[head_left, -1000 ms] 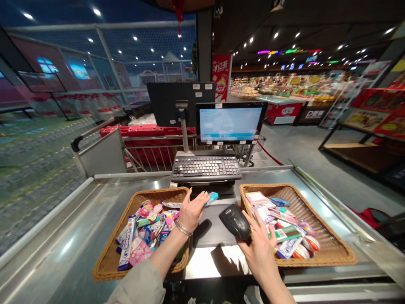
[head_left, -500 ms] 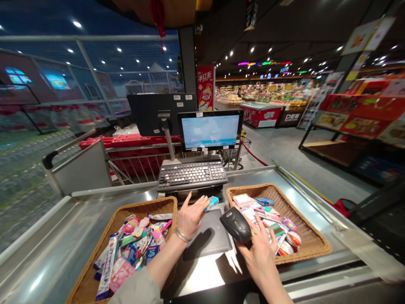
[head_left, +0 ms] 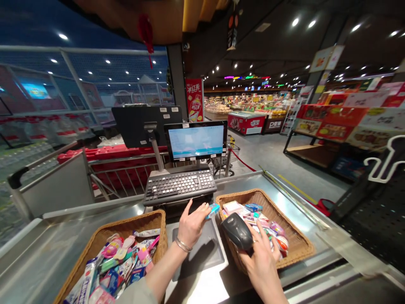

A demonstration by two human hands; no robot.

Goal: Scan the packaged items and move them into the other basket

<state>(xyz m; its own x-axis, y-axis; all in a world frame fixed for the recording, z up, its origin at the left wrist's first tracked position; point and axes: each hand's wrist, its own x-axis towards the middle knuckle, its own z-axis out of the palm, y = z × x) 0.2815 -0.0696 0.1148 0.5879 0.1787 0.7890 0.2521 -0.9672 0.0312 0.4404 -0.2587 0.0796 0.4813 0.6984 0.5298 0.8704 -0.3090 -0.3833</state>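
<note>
My left hand [head_left: 191, 225] is above the dark scanning plate [head_left: 198, 250], pinching a small blue packet [head_left: 213, 211] at its fingertips. My right hand [head_left: 262, 266] is shut around a black handheld barcode scanner [head_left: 237, 231], just over the edge of the right wicker basket [head_left: 303, 247]. That basket holds a heap of small colourful packets and round candy toys [head_left: 256, 221]. The left wicker basket [head_left: 134, 223] is fuller, with tubes and pink packets [head_left: 117, 266] cut off by the lower edge of the view.
A black keyboard [head_left: 179, 187] and a lit monitor [head_left: 195, 141] stand on the steel checkout counter [head_left: 240, 192] behind the baskets. A wire shopping cart [head_left: 224, 160] and a red rope are beyond it. Store shelves [head_left: 329, 126] and a black pegboard [head_left: 376, 219] are at right.
The whole scene has slid left and down in the view, with the baskets and counter shifting together. Both hands keep the same hold on the packet and the scanner.
</note>
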